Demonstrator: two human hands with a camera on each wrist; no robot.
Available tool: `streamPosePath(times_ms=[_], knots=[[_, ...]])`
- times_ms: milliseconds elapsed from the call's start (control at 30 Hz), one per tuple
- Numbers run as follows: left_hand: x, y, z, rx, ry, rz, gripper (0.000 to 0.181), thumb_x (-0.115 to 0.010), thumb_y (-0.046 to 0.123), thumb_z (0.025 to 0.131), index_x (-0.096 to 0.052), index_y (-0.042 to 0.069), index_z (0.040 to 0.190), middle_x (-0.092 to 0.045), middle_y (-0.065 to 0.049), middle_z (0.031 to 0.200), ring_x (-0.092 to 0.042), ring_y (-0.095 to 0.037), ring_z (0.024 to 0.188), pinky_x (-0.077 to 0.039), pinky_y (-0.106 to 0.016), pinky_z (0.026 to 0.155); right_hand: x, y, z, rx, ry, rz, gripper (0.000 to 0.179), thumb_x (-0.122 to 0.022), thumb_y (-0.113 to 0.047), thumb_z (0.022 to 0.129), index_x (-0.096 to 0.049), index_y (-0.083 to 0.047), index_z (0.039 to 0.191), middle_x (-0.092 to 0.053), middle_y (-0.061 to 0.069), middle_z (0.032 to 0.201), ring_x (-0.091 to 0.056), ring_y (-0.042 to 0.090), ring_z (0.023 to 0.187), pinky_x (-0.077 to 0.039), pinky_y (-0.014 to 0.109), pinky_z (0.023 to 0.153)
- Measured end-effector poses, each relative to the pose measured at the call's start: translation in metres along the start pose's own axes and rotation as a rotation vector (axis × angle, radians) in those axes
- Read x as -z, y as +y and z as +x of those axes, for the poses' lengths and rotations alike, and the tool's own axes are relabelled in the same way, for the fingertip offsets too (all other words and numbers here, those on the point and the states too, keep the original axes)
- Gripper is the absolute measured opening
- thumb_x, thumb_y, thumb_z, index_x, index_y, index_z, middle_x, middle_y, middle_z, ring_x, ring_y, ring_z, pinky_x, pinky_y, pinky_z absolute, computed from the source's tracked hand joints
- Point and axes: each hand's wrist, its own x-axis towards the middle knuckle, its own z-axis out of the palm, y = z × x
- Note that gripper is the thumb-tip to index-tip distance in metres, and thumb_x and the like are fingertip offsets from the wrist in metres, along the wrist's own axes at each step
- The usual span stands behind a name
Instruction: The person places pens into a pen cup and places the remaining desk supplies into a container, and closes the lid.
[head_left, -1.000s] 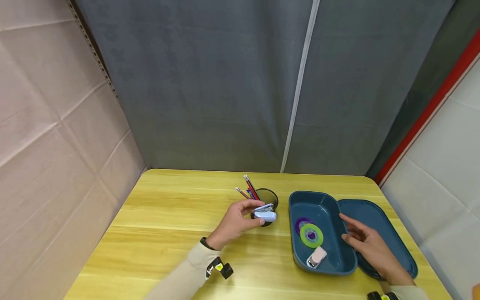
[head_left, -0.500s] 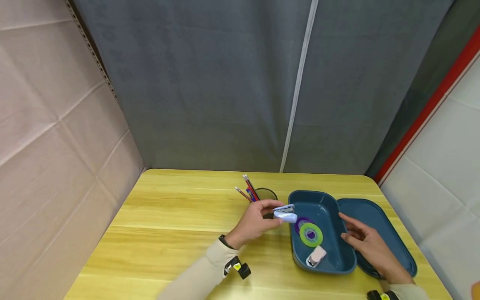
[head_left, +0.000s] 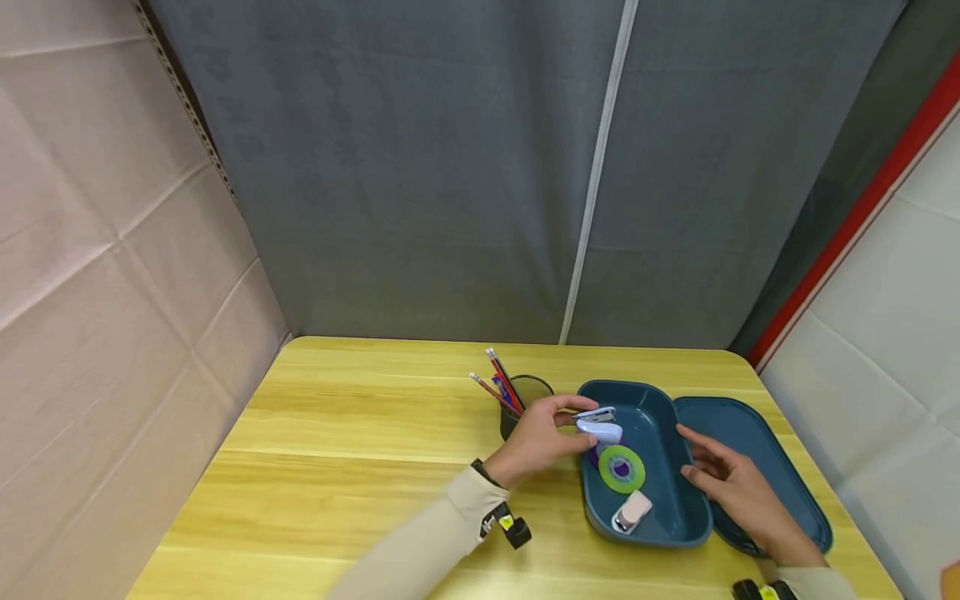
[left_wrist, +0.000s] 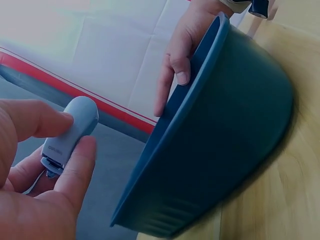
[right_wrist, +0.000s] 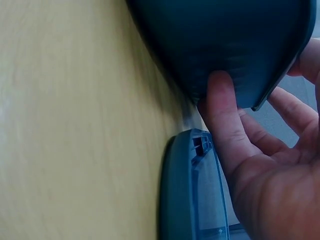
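A light blue mini stapler (head_left: 602, 432) is pinched between the thumb and fingers of my left hand (head_left: 538, 442), over the left side of a dark blue plastic box (head_left: 671, 521). In the left wrist view the stapler (left_wrist: 72, 125) is apart from the box wall. My right hand (head_left: 738, 496) grips the box's right wall, some fingers over the rim and another pressed on the outside. Inside the box lie a green tape roll (head_left: 622, 450), a purple tape roll (head_left: 593, 455) partly hidden beneath it, and a small pinkish-white object with a metallic end (head_left: 636, 508).
The blue lid (head_left: 798, 500) lies on the wooden table (head_left: 337, 467) right of the box, partly under my right hand. Behind my left hand stands a dark mesh pen cup (head_left: 510, 427) with several pencils (head_left: 504, 379). A grey curtain (head_left: 420, 208) hangs behind the table.
My left hand has carried the stapler rightward, from in front of the pen cup to over the box's left side. My right hand has stayed on the box.
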Motion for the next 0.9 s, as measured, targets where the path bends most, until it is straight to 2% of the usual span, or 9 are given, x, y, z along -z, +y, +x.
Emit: streamPosePath(times_ms=[133,367,633,900], knots=[[-0.010,-0.003,0.010,0.025,0.014,0.019,0.038,-0.082,0.006,0.091,-0.074,0.016,0.127,-0.069,0.002,0.126,-0.068,-0.009,0.106,-0.062,-0.021,0.085,0.000,-0.002,0.000,-0.014,0.001,0.000,0.069,-0.066,-0.036,0.106,-0.037,-0.019,0.166,-0.046,0.030,0.158,-0.059,0.040,0.130,-0.059,0.026,0.079],[-0.027,-0.008,0.028,0.036,0.068,0.115,0.036,-0.084,0.012,0.090,-0.075,0.021,0.124,-0.072,0.007,0.119,-0.064,-0.003,0.098,-0.061,-0.019,0.080,-0.001,-0.004,0.002,-0.022,0.001,0.010,0.069,-0.066,-0.035,0.106,-0.037,-0.018,0.166,-0.045,0.032,0.158,-0.057,0.044,0.133,-0.058,0.026,0.081],[-0.041,-0.014,0.041,0.089,0.138,0.189,0.035,-0.087,0.016,0.088,-0.077,0.025,0.120,-0.071,0.011,0.113,-0.062,-0.002,0.097,-0.059,-0.018,0.080,-0.002,-0.005,0.003,-0.027,0.000,0.021,0.068,-0.067,-0.034,0.106,-0.038,-0.018,0.165,-0.047,0.031,0.156,-0.059,0.041,0.130,-0.059,0.026,0.080],[-0.049,-0.011,0.049,0.090,0.173,0.291,0.034,-0.088,0.019,0.087,-0.078,0.024,0.120,-0.073,0.013,0.116,-0.065,-0.002,0.104,-0.058,-0.020,0.088,-0.002,-0.004,0.003,-0.022,-0.001,0.021,0.068,-0.066,-0.035,0.106,-0.037,-0.017,0.166,-0.046,0.032,0.157,-0.058,0.044,0.133,-0.059,0.026,0.082]])
